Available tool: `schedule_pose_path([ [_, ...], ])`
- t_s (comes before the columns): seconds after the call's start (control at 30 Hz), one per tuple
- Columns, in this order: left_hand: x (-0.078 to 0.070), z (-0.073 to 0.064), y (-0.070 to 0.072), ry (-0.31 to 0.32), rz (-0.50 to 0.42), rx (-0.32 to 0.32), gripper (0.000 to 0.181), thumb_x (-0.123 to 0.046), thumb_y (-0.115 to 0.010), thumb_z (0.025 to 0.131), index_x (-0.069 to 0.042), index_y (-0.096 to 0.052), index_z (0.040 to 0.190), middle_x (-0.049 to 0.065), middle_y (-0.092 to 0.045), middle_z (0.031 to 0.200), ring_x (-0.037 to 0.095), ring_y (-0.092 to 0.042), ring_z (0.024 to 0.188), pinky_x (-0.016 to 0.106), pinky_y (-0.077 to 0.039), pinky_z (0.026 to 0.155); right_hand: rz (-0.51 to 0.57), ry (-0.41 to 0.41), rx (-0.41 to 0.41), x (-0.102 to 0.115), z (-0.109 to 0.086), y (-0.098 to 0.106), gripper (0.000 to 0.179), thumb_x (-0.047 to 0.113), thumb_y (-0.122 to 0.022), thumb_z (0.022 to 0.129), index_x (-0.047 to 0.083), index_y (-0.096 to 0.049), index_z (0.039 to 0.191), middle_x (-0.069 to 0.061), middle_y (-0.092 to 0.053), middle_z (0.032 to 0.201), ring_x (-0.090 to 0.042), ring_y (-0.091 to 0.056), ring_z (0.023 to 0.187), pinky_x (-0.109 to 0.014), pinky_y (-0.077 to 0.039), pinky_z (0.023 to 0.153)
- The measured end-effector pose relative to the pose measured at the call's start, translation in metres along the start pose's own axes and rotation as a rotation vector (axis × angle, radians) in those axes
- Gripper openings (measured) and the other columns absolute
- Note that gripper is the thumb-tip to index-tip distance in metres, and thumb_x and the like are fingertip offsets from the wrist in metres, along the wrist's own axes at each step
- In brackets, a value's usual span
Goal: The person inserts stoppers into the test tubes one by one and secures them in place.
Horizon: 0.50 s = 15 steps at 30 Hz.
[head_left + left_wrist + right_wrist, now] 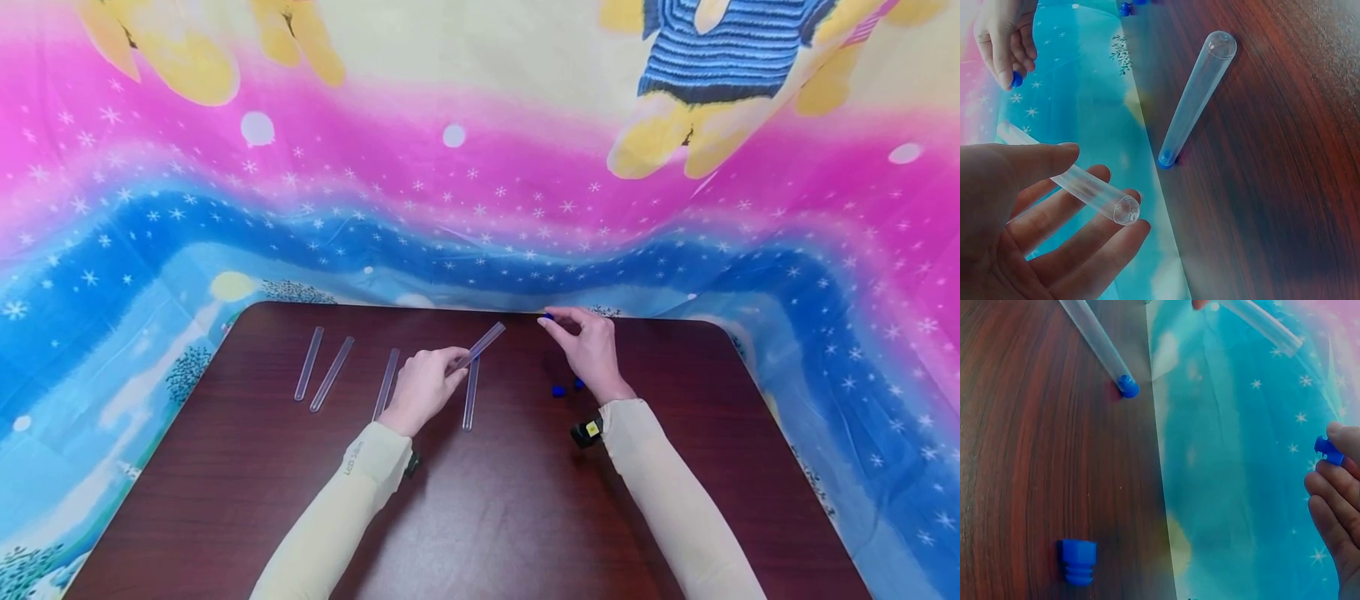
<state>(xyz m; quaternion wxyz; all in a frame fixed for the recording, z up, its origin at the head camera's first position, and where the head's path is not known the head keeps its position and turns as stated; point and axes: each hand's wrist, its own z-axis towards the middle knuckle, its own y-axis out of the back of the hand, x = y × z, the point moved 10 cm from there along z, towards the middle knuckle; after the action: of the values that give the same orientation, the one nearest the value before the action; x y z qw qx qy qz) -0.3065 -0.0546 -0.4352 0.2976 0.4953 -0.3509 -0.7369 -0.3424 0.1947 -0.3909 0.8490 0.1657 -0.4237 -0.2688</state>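
Note:
My left hand [423, 383] holds a clear plastic test tube [1094, 195] between thumb and fingers. The tube tilts up to the right in the head view, its rounded end toward the palm side in the left wrist view. Off to the right and level with the tube's far end, my right hand [594, 350] pinches a small ribbed blue stopper [1329, 451] between thumb and index finger. Tube and stopper are apart. Below the held tube, another test tube [471, 400] lies on the table with a blue stopper [1127, 386] in its far end.
Two loose blue stoppers lie on the table below my right hand, one of them [558, 391] in plain sight. More test tubes lie at the left, including one [332, 375] slanted near the back. A patterned cloth [450, 192] hangs behind the dark wooden table [510, 508].

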Motion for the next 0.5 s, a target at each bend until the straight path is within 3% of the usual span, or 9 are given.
schedule_pose_path([
  [0.5, -0.004, 0.002, -0.005, 0.006, 0.002, 0.016, 0.026, -0.02, -0.075, 0.095, -0.022, -0.075, 0.121, -0.002, -0.076, 0.099, 0.02, -0.071, 0.083, 0.042, -0.054, 0.065, 0.051, 0.004, -0.024, 0.015, 0.003, -0.001, 0.026, 0.03, -0.08, 0.09, 0.016, -0.081, 0.112, 0.001, -0.076, 0.098, -0.017, -0.069, 0.094, -0.039, -0.051, 0.081],
])
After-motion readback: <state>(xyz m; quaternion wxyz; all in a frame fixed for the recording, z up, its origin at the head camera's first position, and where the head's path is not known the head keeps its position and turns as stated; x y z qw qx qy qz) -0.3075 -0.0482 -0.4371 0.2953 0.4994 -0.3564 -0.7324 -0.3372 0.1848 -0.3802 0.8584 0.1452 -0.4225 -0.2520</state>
